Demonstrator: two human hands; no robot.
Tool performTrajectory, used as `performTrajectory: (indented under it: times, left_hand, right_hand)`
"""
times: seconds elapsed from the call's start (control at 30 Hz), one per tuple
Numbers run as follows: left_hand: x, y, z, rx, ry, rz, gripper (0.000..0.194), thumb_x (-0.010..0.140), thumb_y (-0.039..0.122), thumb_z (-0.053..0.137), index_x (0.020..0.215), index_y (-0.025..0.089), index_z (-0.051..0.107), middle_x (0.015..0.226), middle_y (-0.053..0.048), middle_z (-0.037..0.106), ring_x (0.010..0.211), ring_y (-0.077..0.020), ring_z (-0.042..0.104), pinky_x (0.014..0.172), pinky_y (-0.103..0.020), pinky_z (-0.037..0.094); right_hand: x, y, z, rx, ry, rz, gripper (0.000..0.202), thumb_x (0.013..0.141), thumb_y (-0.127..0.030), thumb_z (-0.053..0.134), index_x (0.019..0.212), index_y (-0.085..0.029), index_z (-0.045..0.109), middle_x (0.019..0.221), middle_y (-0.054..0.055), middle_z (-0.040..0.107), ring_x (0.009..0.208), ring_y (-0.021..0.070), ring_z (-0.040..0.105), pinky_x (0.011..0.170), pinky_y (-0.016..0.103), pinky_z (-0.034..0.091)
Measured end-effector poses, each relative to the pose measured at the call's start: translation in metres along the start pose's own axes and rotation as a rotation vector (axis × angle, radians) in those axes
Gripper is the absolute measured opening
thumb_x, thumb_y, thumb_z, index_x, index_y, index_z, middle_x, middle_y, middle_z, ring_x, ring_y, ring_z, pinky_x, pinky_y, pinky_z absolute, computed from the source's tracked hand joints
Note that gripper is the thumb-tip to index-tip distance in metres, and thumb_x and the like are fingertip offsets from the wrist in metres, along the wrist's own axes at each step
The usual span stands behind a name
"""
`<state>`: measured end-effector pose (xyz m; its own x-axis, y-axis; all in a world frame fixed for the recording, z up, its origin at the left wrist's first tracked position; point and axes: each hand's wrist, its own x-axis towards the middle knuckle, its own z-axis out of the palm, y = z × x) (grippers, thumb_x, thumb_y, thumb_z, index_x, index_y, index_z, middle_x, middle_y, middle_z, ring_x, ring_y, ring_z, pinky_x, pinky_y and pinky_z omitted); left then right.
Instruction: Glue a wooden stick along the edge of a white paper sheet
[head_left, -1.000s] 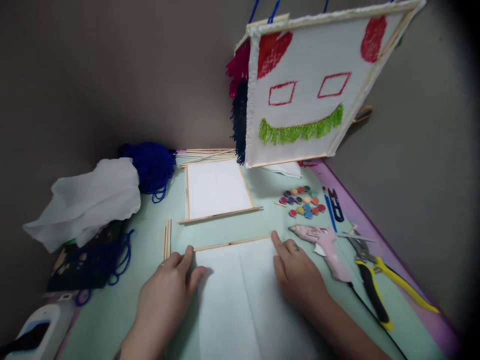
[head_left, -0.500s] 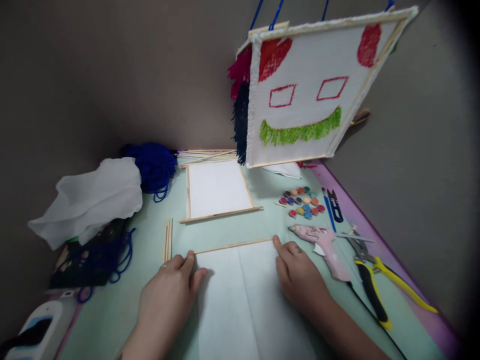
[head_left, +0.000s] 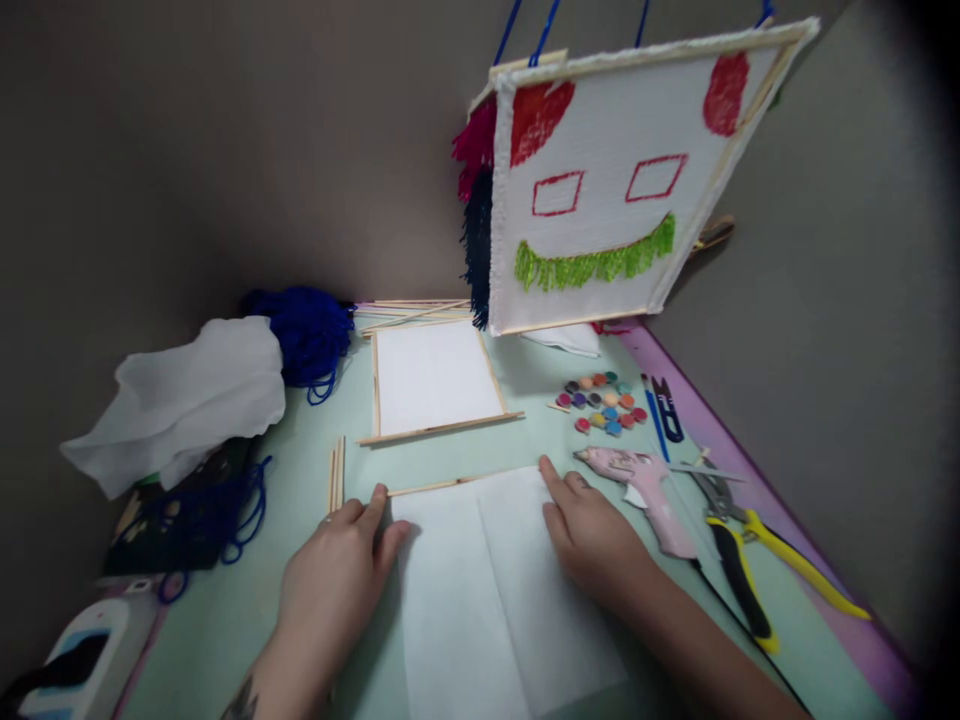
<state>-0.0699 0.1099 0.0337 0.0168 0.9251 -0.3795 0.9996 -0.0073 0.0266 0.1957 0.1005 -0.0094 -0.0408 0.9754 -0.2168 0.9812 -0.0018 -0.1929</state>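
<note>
A sheet of creased white cloth (head_left: 457,590) lies in front of me, its far edge along a thin wooden stick (head_left: 427,488). My left hand (head_left: 334,565) holds down the stick's left end with the index fingertip, the thumb near the cloth's edge. At the far right corner of the cloth, my right hand (head_left: 592,530) presses with its index finger, other fingers curled. Cloth covers the right part of the stick. Beyond it lies a wooden frame (head_left: 442,432) backed with white cloth. Short sticks (head_left: 337,475) lie beside my left hand.
At right are a pink glue gun (head_left: 652,495), yellow-black pliers (head_left: 739,570), thread snips (head_left: 667,410) and paint pots (head_left: 600,400). A decorated cloth panel (head_left: 600,220) hangs above. Blue yarn (head_left: 304,335) and white fabric (head_left: 202,390) are at left.
The cloth's far right corner has moved slightly forward with my right hand and now covers part of the stick. My left hand has shifted slightly forward too. The view has shifted a little.
</note>
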Motion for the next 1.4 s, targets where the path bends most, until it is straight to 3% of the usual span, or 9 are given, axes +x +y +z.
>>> performTrajectory:
  times: [0.3,0.53,0.83,1.0,1.17,1.27,1.4]
  left_hand:
    - [-0.003,-0.001,-0.001,0.023,0.023,0.028,0.042,0.093,0.042,0.034,0.123,0.024,0.058,0.097,-0.007,0.066,0.089,-0.0235,0.063,0.059,-0.028,0.044]
    - [-0.008,0.000,0.001,0.026,0.020,0.051,0.042,0.092,0.041,0.034,0.118,0.022,0.061,0.088,-0.007,0.068,0.082,-0.0252,0.064,0.057,-0.030,0.044]
    - [-0.007,-0.003,0.002,0.015,0.053,0.034,0.034,0.093,0.035,0.037,0.115,0.025,0.062,0.091,-0.005,0.067,0.085,-0.0231,0.064,0.061,-0.030,0.044]
    - [0.001,-0.009,0.005,-0.075,0.195,0.018,0.030,0.094,0.030,0.034,0.103,0.025,0.062,0.103,-0.003,0.063,0.088,-0.0195,0.061,0.065,-0.028,0.042]
    - [0.007,-0.013,0.010,-0.144,0.209,0.038,0.030,0.093,0.031,0.033,0.092,0.023,0.062,0.099,-0.004,0.062,0.085,-0.0192,0.061,0.062,-0.028,0.041]
    - [0.008,-0.022,0.010,-0.274,0.236,0.109,0.027,0.092,0.033,0.037,0.089,0.025,0.062,0.098,-0.002,0.062,0.082,-0.0171,0.061,0.064,-0.027,0.043]
    - [0.008,-0.033,0.002,-0.480,0.253,0.262,0.025,0.088,0.040,0.044,0.082,0.024,0.061,0.086,-0.002,0.062,0.075,-0.0158,0.060,0.065,-0.026,0.045]
  right_hand:
    - [-0.005,0.006,0.002,0.110,0.031,-0.004,0.051,0.087,-0.017,0.034,0.134,-0.005,0.047,0.103,0.018,0.063,0.097,0.0265,0.059,0.085,0.038,0.048]
    - [-0.011,0.009,0.008,0.090,0.120,-0.059,0.049,0.085,-0.016,0.033,0.129,-0.003,0.052,0.092,0.016,0.064,0.087,0.0247,0.060,0.077,0.036,0.050]
    - [-0.012,0.010,0.017,0.076,0.242,-0.100,0.048,0.086,-0.016,0.031,0.126,-0.003,0.055,0.092,0.016,0.064,0.083,0.0253,0.060,0.074,0.038,0.051]
    - [-0.014,0.011,0.018,0.111,0.249,-0.079,0.047,0.087,-0.018,0.032,0.127,-0.006,0.054,0.092,0.015,0.064,0.083,0.0246,0.061,0.071,0.037,0.052]
    - [-0.013,0.012,0.016,0.170,0.251,-0.037,0.048,0.087,-0.020,0.034,0.131,-0.010,0.049,0.098,0.014,0.065,0.089,0.0245,0.062,0.074,0.037,0.052]
    - [-0.010,0.016,0.016,0.262,0.299,0.001,0.050,0.088,-0.021,0.033,0.134,-0.009,0.044,0.107,0.014,0.065,0.099,0.0239,0.061,0.079,0.036,0.052]
    - [-0.009,0.023,0.016,0.323,0.370,0.007,0.044,0.086,-0.020,0.034,0.125,-0.013,0.054,0.110,0.012,0.066,0.103,0.0237,0.061,0.084,0.037,0.050]
